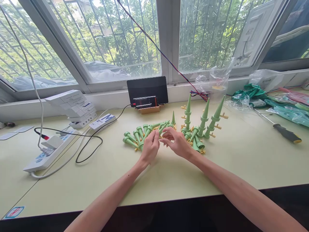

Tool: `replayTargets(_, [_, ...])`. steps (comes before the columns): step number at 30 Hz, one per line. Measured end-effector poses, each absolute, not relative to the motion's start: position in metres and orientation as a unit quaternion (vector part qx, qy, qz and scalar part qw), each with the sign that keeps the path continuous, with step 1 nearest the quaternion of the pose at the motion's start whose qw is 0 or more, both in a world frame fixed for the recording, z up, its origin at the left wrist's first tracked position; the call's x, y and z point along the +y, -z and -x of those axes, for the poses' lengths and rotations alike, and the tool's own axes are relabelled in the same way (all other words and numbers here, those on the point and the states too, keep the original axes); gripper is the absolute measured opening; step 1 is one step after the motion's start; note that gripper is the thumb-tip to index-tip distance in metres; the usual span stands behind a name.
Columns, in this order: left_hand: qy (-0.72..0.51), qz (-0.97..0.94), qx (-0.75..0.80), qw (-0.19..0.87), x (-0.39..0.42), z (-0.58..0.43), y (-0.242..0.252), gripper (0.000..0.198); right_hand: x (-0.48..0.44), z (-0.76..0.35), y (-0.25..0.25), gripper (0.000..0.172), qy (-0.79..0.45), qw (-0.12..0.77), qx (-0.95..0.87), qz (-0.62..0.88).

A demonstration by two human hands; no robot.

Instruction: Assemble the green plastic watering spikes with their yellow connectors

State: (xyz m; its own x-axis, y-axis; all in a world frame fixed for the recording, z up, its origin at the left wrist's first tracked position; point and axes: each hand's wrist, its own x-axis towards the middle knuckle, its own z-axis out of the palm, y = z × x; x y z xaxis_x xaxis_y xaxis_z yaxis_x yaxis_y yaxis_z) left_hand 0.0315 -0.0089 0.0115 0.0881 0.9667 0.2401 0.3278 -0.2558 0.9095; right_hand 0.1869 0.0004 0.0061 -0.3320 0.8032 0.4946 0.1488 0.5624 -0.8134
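My left hand (pixel 150 146) is closed around a green plant watering spike (pixel 163 127), whose pointed tip sticks up past the fingers toward the upper right. Just right of it, my right hand (pixel 177 141) has its fingers bent and apart, close to the held spike; I see nothing between them. Loose green spikes (pixel 130 137) with small yellow valves lie fanned out beyond and left of my left hand. More spikes (pixel 198 143) lie beside my right hand. Behind these, several spikes are stacked into three upright towers (pixel 204 119), yellow valves jutting from their sides.
A dark tablet (pixel 147 85) leans by the window with a phone (pixel 146 102) before it. Left are a white power strip (pixel 50 153), a black cable (pixel 93 151) and stacked white boxes (pixel 72 106). Right lie a screwdriver (pixel 286 132) and green plastic bags (pixel 289 109).
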Motion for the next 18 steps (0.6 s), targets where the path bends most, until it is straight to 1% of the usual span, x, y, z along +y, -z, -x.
replayTargets(5, [-0.451,-0.646,0.499,0.360,-0.0085,-0.0316,-0.0108,0.038,0.0003,-0.1873,-0.0065,0.023,-0.346,0.482,-0.741,0.316])
replayTargets(18, [-0.452,-0.635,0.500,0.378,-0.0083,-0.0308,-0.0104,0.039,0.0027,-0.1878,-0.0049,0.023,-0.344,0.495,-0.731,0.320])
